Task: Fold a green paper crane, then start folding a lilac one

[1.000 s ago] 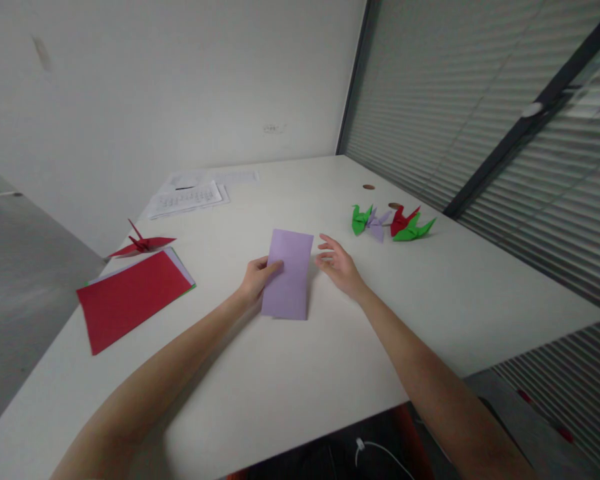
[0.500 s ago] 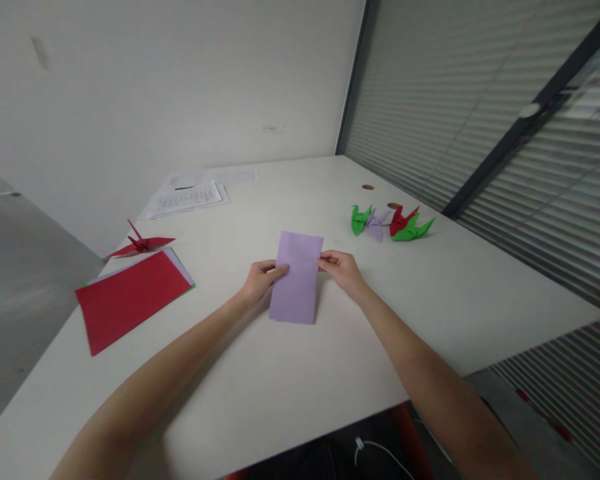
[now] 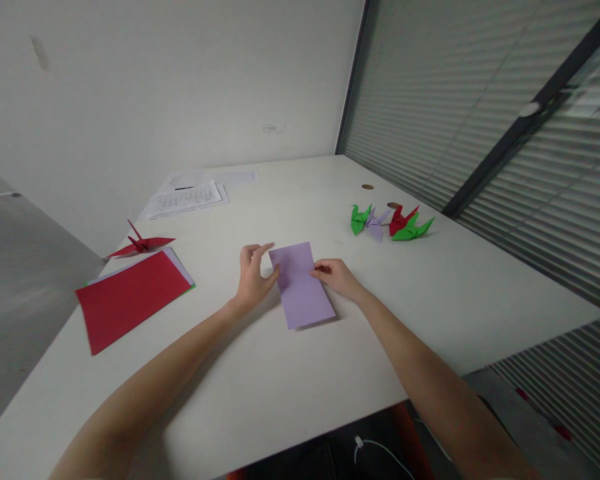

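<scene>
A folded lilac paper rectangle (image 3: pixel 301 285) lies on the white table (image 3: pixel 290 387) in front of me, turned slightly counter-clockwise. My left hand (image 3: pixel 253 275) rests at its left edge, thumb touching the paper and fingers spread upward. On the sheet's right edge my right hand (image 3: pixel 333 275) is pinched, holding it down.
A stack of coloured sheets with red on top (image 3: pixel 130 297) lies at the left, a red paper crane (image 3: pixel 141 245) just behind it. Several folded cranes, green (image 3: pixel 360 219), lilac (image 3: pixel 377 226) and red (image 3: pixel 401 221), sit at the right. Printed papers (image 3: pixel 187 197) lie at the back.
The lilac paper has slid a little toward me and rotated. My right hand came in from open beside it to pinch its right edge; my left fingers have lifted and spread.
</scene>
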A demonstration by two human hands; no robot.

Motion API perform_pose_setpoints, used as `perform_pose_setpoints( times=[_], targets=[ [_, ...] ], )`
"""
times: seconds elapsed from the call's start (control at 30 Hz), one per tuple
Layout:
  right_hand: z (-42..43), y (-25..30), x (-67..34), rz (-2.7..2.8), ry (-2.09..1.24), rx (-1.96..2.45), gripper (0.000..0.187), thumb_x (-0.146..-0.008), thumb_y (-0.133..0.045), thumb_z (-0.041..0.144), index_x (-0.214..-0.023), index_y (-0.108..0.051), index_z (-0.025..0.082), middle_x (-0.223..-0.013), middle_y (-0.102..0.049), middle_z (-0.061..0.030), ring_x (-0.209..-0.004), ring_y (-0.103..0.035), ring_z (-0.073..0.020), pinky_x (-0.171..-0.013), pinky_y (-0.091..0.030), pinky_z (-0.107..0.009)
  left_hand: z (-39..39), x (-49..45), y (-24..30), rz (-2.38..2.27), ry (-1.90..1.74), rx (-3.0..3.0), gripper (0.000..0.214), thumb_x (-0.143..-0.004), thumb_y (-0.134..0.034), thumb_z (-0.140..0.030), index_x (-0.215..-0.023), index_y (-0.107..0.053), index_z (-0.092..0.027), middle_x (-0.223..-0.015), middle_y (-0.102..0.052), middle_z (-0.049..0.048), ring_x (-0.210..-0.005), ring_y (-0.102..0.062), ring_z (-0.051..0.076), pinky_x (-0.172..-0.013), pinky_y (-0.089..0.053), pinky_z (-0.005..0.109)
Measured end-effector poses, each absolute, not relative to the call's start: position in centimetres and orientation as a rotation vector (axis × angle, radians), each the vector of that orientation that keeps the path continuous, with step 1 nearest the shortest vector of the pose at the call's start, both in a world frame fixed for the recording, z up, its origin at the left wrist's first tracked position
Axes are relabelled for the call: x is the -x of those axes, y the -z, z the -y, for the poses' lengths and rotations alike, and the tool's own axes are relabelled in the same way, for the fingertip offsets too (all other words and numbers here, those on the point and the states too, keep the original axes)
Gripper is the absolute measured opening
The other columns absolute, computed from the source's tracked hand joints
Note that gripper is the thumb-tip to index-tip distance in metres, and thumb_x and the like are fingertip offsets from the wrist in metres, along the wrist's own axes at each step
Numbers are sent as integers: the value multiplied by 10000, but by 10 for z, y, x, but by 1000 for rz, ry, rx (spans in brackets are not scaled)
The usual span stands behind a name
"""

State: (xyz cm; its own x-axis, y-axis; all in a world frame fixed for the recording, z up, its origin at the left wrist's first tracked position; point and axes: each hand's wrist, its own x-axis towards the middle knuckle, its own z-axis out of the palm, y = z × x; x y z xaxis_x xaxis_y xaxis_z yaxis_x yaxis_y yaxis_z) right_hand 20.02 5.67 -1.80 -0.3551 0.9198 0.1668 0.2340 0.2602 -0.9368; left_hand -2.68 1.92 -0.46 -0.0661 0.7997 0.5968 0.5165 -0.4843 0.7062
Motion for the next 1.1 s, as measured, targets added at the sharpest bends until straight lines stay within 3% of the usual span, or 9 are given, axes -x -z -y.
perform_pose_setpoints(
  times=[0.07, 0.1, 0.17, 0.3, 0.47, 0.63, 0.8, 1.0, 1.1],
  targets=[
    [-57, 19, -200, 1810, -1129, 1054, 283, -656, -704, 449, -638, -646, 172, -599, -608, 16, -589, -507, -131, -583, -403, -270, -14, 28, -3, -1083, -1196, -2338, 198, -795, -645, -299, -971, -685, -217, -974, -635, 107, -988, -576, 235, -936, -434, 440],
    [-57, 19, -201, 1812, -1147, 1049, 295, -654, -706, 459, -637, -647, 170, -596, -606, 18, -584, -502, -128, -576, -400, -267, -11, 28, -7, -865, -956, -2456, 205, -797, -649, -326, -971, -693, -227, -977, -655, 106, -976, -595, 232, -936, -439, 428],
    [-58, 17, -203, 1776, -1222, 1038, 327, -631, -722, 482, -637, -646, 163, -594, -608, 20, -577, -502, -123, -568, -400, -260, -5, 25, -15, -577, -685, -2544, 433, -746, -702, -427, -1134, -655, -242, -1162, -637, 129, -1106, -573, 266, -994, -411, 442],
    [-58, 11, -211, 1660, -1439, 1036, 373, -598, -759, 490, -715, -679, 145, -660, -662, -7, -600, -549, -129, -590, -433, -264, 0, 20, -25, -415, -665, -2625, 813, -621, -773, -546, -1327, -528, -226, -1368, -517, 161, -1275, -467, 322, -1104, -291, 504],
    [-60, 11, -216, 1649, -1526, 1069, 390, -590, -783, 471, -780, -705, 139, -739, -699, -45, -652, -600, -153, -623, -482, -295, -2, 23, -23, -578, -636, -2669, 339, -901, -530, -284, -1232, -602, -260, -1292, -598, 105, -1259, -503, 239, -1109, -307, 483],
    [-60, 5, -221, 1839, -1114, 1083, 449, -691, -735, 456, -1056, -700, 196, -1045, -682, -98, -881, -621, -195, -797, -499, -371, -6, 21, -2, -889, -599, -2774, 277, -923, -471, -215, -1134, -649, -194, -1098, -684, 142, -1016, -642, 229, -943, -442, 404],
    [-50, -2, -224, 2447, -953, 838, 635, -582, -839, 386, -1183, -654, 298, -1242, -603, -65, -1165, -519, -258, -1026, -383, -461, -6, 17, 13, -1190, -596, -2789, 282, -937, -467, -306, -1109, -654, -184, -1074, -676, 140, -992, -619, 257, -824, -437, 370],
    [-56, 10, -222, 2486, -826, 867, 225, -828, -627, 314, -1028, -730, 313, -1124, -692, -35, -1074, -583, -225, -1012, -390, -458, -4, 15, 12, -1240, -614, -2754, 327, -962, -405, -360, -1086, -662, -198, -1089, -672, 124, -1017, -603, 254, -831, -408, 365],
    [-62, 9, -231, 2457, -914, 837, 202, -836, -604, 345, -960, -755, 294, -1100, -706, -40, -1033, -614, -218, -967, -434, -408, 3, 11, 9, -1253, -550, -2788, 351, -933, -453, -435, -1102, -641, -192, -1142, -650, 134, -1067, -585, 275, -855, -410, 384]
  ],
)
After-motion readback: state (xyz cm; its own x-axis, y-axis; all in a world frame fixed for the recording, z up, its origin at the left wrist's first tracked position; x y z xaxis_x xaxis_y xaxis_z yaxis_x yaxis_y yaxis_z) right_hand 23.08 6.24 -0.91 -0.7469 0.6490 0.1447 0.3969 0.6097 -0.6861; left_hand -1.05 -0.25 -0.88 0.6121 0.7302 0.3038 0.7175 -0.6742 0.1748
